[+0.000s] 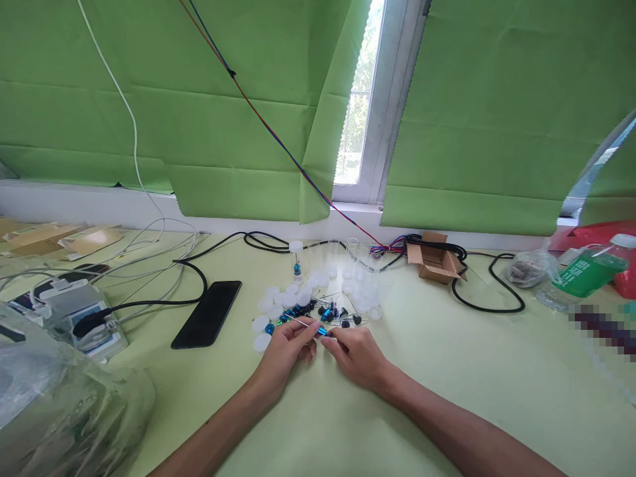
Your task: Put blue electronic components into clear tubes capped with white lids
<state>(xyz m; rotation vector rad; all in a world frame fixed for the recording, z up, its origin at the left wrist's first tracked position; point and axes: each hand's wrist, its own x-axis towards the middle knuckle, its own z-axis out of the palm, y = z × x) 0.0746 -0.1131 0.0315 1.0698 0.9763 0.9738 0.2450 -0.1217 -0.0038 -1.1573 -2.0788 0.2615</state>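
Observation:
Near the middle of the table my left hand (284, 346) is closed on a thin metal rod with a shiny blue fitting (322, 331) on its right end. My right hand (362, 354) pinches the dark tip of that same fitting; its exact shape is too small to tell. Just beyond the fingers lies a pile of black and blue parts with thin rods (342, 315). White round caps (289, 300) are spread to its left. Several clear plastic tubes (365, 295) lie or stand to its right. One capped tube (297, 262) stands upright with a blue part inside.
A black phone (207, 315) lies left of the pile. Further left are a power strip (97, 328) with cables and a clear plastic bag (64, 404). An opened cardboard box (433, 260), black cable (489, 309) and a green-labelled bottle (583, 275) are on the right.

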